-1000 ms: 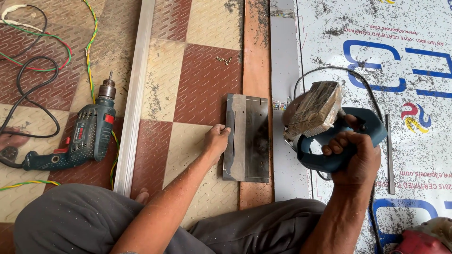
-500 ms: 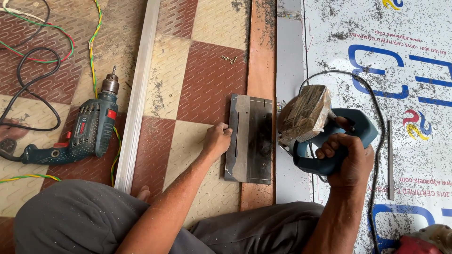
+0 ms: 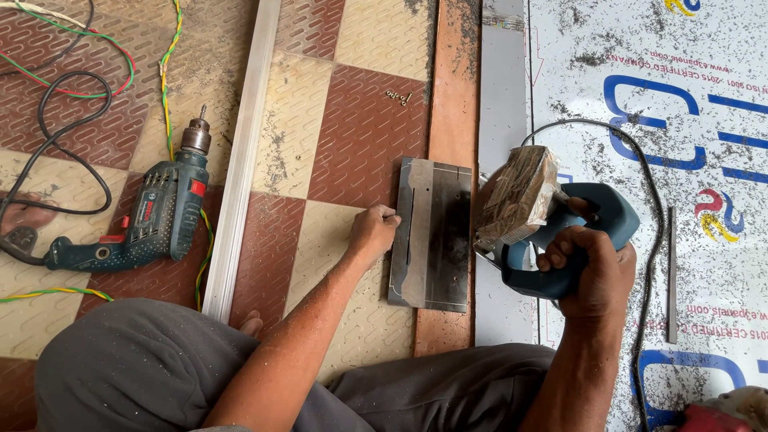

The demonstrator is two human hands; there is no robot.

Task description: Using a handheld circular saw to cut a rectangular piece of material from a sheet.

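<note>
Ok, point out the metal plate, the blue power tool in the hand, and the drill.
metal plate (image 3: 436,240): head view, on its dark flat middle.
blue power tool (image 3: 596,214): head view, on the blue handle above the right hand (image 3: 588,268).
drill (image 3: 164,216): head view, on its teal body.

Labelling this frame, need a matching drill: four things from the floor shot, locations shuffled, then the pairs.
1. electric drill
2. metal plate
3. jigsaw
4. loose screws

A. gripped in the right hand
B. on a red tile, above the plate
C. lying on the floor left of the aluminium strip
D. edge touched by the left hand

Pairs: 1-C, 2-D, 3-A, 4-B
</note>
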